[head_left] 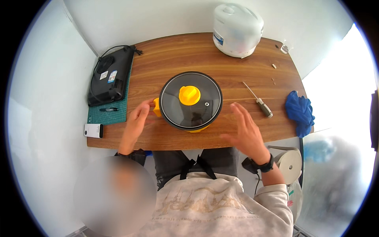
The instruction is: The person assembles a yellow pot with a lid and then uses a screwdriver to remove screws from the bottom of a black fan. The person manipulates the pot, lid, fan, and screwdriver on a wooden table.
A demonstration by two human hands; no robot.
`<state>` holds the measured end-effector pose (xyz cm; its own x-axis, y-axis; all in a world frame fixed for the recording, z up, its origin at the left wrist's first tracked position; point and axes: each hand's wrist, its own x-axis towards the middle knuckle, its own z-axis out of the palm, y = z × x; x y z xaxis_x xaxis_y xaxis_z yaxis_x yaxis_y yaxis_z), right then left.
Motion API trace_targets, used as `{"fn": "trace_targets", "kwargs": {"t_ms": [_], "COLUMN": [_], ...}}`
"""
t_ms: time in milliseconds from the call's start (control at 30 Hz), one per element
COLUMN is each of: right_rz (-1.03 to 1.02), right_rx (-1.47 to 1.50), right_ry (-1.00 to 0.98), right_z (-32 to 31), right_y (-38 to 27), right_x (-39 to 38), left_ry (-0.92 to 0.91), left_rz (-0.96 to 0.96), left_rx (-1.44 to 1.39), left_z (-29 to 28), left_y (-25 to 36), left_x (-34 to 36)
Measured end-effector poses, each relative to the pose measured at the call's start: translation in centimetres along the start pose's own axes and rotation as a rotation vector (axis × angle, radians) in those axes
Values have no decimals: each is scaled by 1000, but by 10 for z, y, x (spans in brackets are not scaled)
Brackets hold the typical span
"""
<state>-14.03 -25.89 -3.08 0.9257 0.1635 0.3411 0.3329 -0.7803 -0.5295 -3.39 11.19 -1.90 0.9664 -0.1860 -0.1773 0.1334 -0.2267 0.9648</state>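
A round electric pot with a yellow base (197, 129) stands near the middle of the table. Its dark glass lid (173, 96) is on, topped by a yellow knob (190, 95), with a small vent hole to the right. A yellow handle (157, 107) sticks out on the pot's left. Close by that handle is my left hand (136, 123), fingers loosely bent and apart; whether a fingertip touches the handle is unclear. To the pot's right, my right hand (246, 128) hovers open, fingers stretched and thumb spread, holding nothing.
A black appliance with a cord (108, 75) rests on a green cutting mat (94, 115) at left, near a pen (109, 109) and a white power bank (93, 130). Rightward lie a screwdriver (258, 100) and blue cloth (300, 112). A white bulky container (238, 31) stands behind.
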Motion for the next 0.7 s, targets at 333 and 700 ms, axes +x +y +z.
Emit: {"fn": "trace_targets", "kwargs": {"t_ms": [333, 700], "right_rz": [-63, -99], "right_rx": [-182, -315], "right_ry": [81, 100], "right_z": [23, 22], "right_y": [-17, -25], "right_x": [43, 121], "left_ry": [33, 58], "left_rz": [227, 371], "left_rx": [311, 365], "left_z": [20, 40], "left_y": [-20, -4], "left_x": [6, 70]}}
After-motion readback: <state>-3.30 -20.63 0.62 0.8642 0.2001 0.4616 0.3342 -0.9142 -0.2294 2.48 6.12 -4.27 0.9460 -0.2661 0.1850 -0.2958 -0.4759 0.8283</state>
